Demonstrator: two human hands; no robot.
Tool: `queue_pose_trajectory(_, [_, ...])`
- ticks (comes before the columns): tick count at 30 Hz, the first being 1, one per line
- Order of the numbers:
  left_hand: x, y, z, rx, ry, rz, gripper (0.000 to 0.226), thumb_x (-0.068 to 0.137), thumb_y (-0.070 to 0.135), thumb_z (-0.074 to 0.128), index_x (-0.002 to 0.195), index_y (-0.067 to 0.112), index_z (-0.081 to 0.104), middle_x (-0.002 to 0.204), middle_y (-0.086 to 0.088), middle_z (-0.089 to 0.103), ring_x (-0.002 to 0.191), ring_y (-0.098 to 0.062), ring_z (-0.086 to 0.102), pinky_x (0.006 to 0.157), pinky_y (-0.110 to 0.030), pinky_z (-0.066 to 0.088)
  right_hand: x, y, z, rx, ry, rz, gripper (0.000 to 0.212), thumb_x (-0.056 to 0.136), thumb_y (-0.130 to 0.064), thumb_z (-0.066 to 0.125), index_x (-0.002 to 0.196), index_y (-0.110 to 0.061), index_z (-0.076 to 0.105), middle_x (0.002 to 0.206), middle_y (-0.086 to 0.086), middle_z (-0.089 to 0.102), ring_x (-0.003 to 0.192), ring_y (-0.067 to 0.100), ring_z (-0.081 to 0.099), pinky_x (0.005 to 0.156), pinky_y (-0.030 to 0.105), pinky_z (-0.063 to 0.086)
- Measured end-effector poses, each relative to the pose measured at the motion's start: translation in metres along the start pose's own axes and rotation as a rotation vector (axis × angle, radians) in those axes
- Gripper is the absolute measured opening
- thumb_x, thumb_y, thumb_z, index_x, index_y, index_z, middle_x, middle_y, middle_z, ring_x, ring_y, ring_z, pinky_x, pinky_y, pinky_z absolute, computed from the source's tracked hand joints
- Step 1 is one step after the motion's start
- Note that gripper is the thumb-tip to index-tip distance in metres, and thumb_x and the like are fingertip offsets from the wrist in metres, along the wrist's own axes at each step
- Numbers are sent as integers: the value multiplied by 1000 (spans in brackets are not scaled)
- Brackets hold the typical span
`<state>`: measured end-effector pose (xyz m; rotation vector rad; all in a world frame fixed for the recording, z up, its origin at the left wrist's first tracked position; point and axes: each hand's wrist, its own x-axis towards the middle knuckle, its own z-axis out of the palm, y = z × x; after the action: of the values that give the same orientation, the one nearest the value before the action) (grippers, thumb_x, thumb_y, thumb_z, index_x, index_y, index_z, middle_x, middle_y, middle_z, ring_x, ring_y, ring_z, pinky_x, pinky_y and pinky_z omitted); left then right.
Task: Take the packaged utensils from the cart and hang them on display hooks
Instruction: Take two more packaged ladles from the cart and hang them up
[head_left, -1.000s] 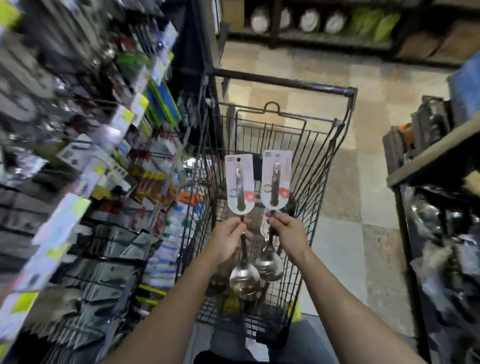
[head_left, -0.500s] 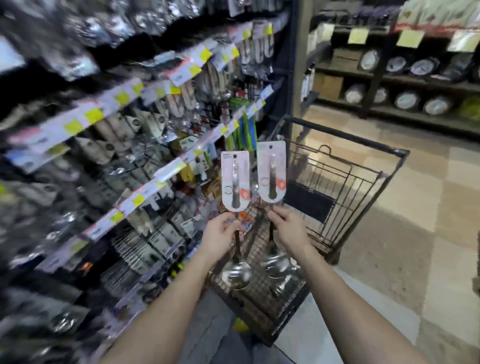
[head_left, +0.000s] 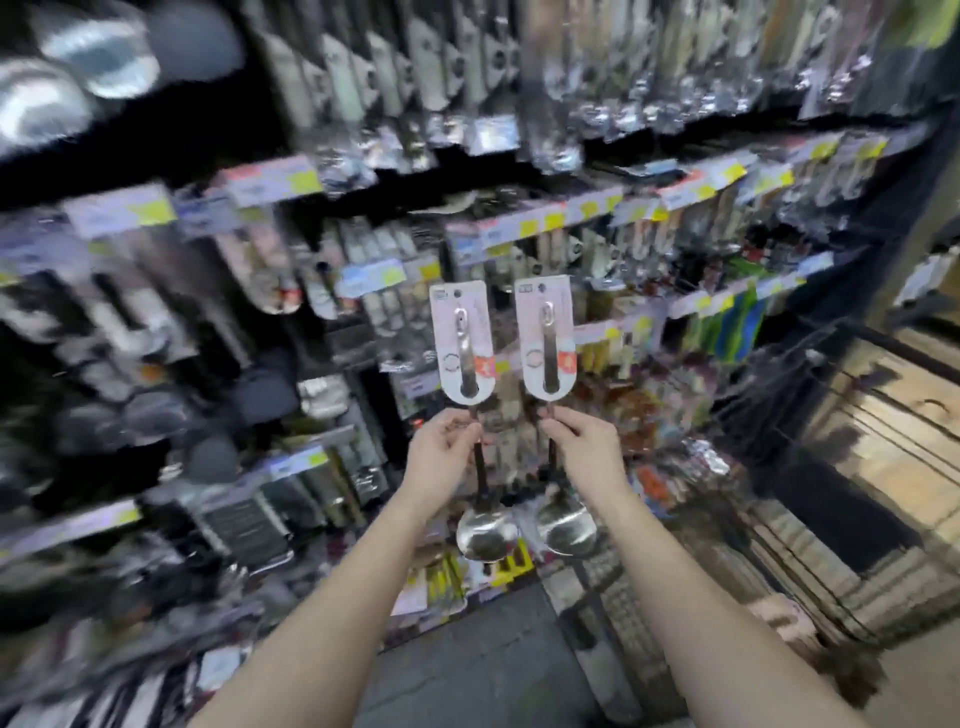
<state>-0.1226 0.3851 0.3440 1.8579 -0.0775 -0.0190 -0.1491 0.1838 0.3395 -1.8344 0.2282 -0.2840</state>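
Observation:
I hold two packaged steel spoons upright in front of the display wall. My left hand (head_left: 441, 447) grips the handle of the left spoon (head_left: 462, 348) just below its white card. My right hand (head_left: 582, 444) grips the handle of the right spoon (head_left: 548, 338) the same way. Both bowls hang downward, the left bowl (head_left: 485, 535) beside the right bowl (head_left: 566, 527). The two cards stand side by side, apart. The wire cart (head_left: 810, 467) is at the right, blurred. The display hooks are hidden among the hanging goods.
Rows of packaged utensils hang on the display wall (head_left: 363, 249), with white and yellow price labels (head_left: 524, 228) along the rails. Tiled floor (head_left: 914, 467) shows at the far right. Grey floor (head_left: 467, 665) lies between my forearms.
The view has swung left from the cart to face the display wall. Both hands still hold the spoons, now raised in front of the hanging goods, with the cart off to the right.

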Motion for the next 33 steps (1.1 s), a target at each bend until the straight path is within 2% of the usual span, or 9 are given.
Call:
queue_pose_trajectory(4, [-55, 2, -95, -46, 175, -20, 12, 103, 15, 60, 110, 5, 63, 97, -9, 80, 79, -27, 76, 66, -35, 61, -39, -48, 79, 63, -107, -96, 21, 94, -4, 69, 113, -1, 76, 107, -7, 69, 103, 7, 62, 86, -1, 43])
queue_pose_trajectory(9, [-146, -28, -226, -11, 352, -48, 2, 102, 16, 62, 102, 16, 63, 82, -3, 80, 80, -41, 75, 72, -52, 60, -121, -88, 199, 76, -268, -139, 19, 93, -12, 71, 110, -8, 80, 107, -4, 77, 107, 11, 68, 97, 18, 48])
queue_pose_trajectory(15, [-272, -54, -363, 139, 555, -49, 8, 101, 18, 65, 96, 24, 65, 73, 15, 76, 70, 7, 70, 77, -27, 58, -238, -149, 324, 70, -410, -260, 24, 94, -13, 71, 115, -3, 77, 113, -5, 71, 108, 10, 64, 90, 14, 42])
queue_pose_trajectory(18, [-323, -65, -423, 149, 633, -65, 4, 101, 19, 64, 101, 16, 67, 80, 8, 79, 80, 3, 74, 83, -29, 58, -287, -179, 379, 65, -488, -330, 22, 94, -13, 71, 112, -3, 78, 111, 2, 76, 107, 16, 67, 92, 22, 44])
queue_pose_trajectory(21, [-365, -69, -475, 173, 751, -91, 5, 101, 15, 64, 101, 11, 66, 78, 8, 76, 70, 12, 69, 70, -18, 51, -330, -202, 433, 97, -578, -314, 21, 93, -15, 73, 110, -6, 80, 109, -1, 76, 102, 9, 65, 86, 20, 44])
queue_pose_trajectory(24, [-399, -75, -528, 151, 858, -107, 13, 101, 14, 63, 108, 4, 66, 80, 5, 78, 58, 7, 65, 59, -18, 50, -370, -224, 484, 83, -662, -342, 21, 92, -23, 74, 108, -12, 81, 111, 1, 79, 107, 13, 68, 97, 33, 49])
queue_pose_trajectory(26, [-418, -79, -563, 134, 885, -133, 17, 102, 22, 62, 113, 9, 66, 84, 2, 80, 61, -7, 71, 63, -35, 58, -393, -241, 516, 70, -708, -360, 24, 94, -21, 72, 113, -9, 79, 114, -2, 76, 111, 13, 64, 100, 29, 44])
queue_pose_trajectory(28, [-430, -86, -597, 102, 910, -147, 13, 102, 25, 62, 110, 16, 67, 86, 2, 81, 74, -21, 76, 74, -48, 61, -410, -256, 549, 82, -740, -389, 23, 95, -16, 70, 114, -5, 78, 106, 0, 74, 104, 10, 60, 90, 20, 39])
queue_pose_trajectory(33, [-444, -96, -681, 69, 985, -141, 10, 103, 17, 61, 109, 11, 65, 85, -4, 81, 67, -17, 76, 58, -27, 53, -442, -291, 640, 107, -830, -417, 29, 97, -19, 68, 123, -6, 73, 124, 6, 73, 116, 18, 63, 95, 23, 40])
